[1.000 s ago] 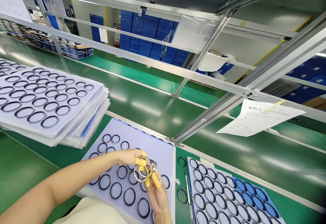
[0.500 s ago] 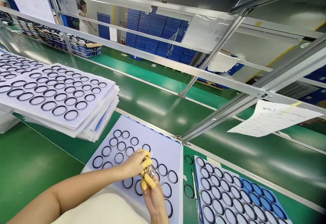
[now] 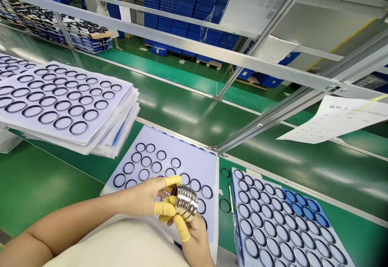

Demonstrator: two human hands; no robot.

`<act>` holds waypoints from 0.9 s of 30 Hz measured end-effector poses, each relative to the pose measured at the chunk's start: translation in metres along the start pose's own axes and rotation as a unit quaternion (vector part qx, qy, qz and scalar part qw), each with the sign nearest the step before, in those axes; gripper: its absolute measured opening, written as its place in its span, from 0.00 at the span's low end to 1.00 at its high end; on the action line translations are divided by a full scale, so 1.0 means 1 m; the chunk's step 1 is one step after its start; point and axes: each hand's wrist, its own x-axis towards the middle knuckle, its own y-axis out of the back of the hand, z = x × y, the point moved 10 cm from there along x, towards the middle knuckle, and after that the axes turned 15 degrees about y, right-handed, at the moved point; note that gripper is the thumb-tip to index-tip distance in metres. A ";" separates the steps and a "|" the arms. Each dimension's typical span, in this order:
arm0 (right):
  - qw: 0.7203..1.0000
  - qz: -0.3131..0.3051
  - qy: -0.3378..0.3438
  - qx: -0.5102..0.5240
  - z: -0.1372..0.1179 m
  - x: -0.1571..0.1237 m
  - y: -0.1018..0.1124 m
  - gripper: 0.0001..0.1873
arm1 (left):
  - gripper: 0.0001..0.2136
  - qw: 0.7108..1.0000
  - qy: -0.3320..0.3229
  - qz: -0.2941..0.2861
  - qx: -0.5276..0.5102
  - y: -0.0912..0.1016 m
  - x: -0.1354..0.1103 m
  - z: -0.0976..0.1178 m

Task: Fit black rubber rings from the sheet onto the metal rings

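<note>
the left hand [image 3: 142,196] and the right hand [image 3: 195,240] are meeting low in the view, both wearing yellow finger cots, and between them they are holding a stack of metal rings [image 3: 185,202]. the left grip is closing on the stack's near end with thumb above and fingers below, while the right grip is pinching it from underneath, so both are shut on the same stack with no gap showing. the stack is lying on its side, its long axis running across from the left hand towards the right and tilting slightly down, and the left hand is sitting nearer its open face. it is hovering just above a white sheet [image 3: 188,157] that is carrying rows of black rings [image 3: 146,161] on the green bench [image 3: 48,178]. to the right a blue tray [image 3: 318,223] is lying full of similar rings, with loose black rings [image 3: 226,205] resting between the two. a pile of sheets [image 3: 121,113] is standing well to the left.
</note>
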 end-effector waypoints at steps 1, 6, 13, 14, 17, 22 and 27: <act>0.999 -0.018 0.022 -0.023 -0.010 0.003 -0.001 0.16 | 0.25 1.000 -0.010 0.001 0.015 0.000 -0.003 0.004; 0.993 -0.050 0.094 -0.055 -0.036 0.011 -0.004 0.11 | 0.29 0.995 -0.040 0.012 0.094 0.002 -0.014 0.011; 0.986 -0.040 0.139 -0.086 -0.041 0.006 0.000 0.13 | 0.31 0.975 -0.045 0.042 0.213 -0.002 -0.018 0.018; 0.983 -0.034 0.148 -0.100 -0.042 0.003 0.002 0.13 | 0.30 0.970 -0.046 0.068 0.230 0.001 -0.019 0.020; 0.977 -0.019 0.171 -0.127 -0.041 -0.005 0.008 0.15 | 0.23 0.962 -0.035 0.161 0.218 0.020 -0.022 0.023; 0.944 -0.032 0.256 -0.207 -0.056 -0.012 0.009 0.21 | 0.21 0.989 0.073 -0.126 -0.011 -0.011 -0.012 -0.005; 0.916 -0.080 0.294 -0.261 -0.067 -0.002 0.001 0.21 | 0.26 0.901 0.126 -0.403 -0.096 -0.055 -0.018 -0.011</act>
